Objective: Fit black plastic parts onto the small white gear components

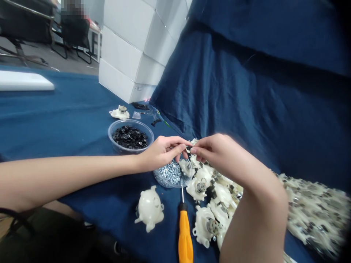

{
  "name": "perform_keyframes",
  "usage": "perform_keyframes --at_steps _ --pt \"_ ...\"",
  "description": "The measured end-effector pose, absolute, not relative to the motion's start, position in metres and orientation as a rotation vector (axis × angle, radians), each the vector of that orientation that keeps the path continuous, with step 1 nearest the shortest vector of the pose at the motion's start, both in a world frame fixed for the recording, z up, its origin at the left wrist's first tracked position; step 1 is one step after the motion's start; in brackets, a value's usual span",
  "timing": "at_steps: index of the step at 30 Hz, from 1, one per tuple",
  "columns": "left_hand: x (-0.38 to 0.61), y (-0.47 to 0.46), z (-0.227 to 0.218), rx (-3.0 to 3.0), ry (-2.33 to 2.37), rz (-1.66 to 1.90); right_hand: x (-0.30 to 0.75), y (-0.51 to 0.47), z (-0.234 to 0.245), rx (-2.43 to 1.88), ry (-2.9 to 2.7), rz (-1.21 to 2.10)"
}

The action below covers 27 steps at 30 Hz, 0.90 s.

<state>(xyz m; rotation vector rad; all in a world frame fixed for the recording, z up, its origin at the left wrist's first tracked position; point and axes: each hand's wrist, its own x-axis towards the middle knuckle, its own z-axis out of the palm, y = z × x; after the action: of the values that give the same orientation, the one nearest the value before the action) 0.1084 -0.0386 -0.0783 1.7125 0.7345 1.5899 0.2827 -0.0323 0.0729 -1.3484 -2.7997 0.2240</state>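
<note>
Blue cloth-covered bench, centre of frame: left hand and right hand meet, fingertips pinched on a small part, mostly hidden. Likely light and fiddly; fingertip hold only. Just below: dish of silver screws, white plastic housings.

A free lane on the table runs nearward between a white plastic housing and an orange-handled screwdriver; stacked white boxes block the far side, heaped housings the right.
</note>
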Motion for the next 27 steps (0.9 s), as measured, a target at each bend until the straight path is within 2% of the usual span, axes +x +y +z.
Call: perform_keyframes --at_steps 27 --pt "0.1123 -0.0382 -0.0766 1.486 0.743 1.625 0.2826 -0.0272 0.0728 -1.227 -2.739 0.231"
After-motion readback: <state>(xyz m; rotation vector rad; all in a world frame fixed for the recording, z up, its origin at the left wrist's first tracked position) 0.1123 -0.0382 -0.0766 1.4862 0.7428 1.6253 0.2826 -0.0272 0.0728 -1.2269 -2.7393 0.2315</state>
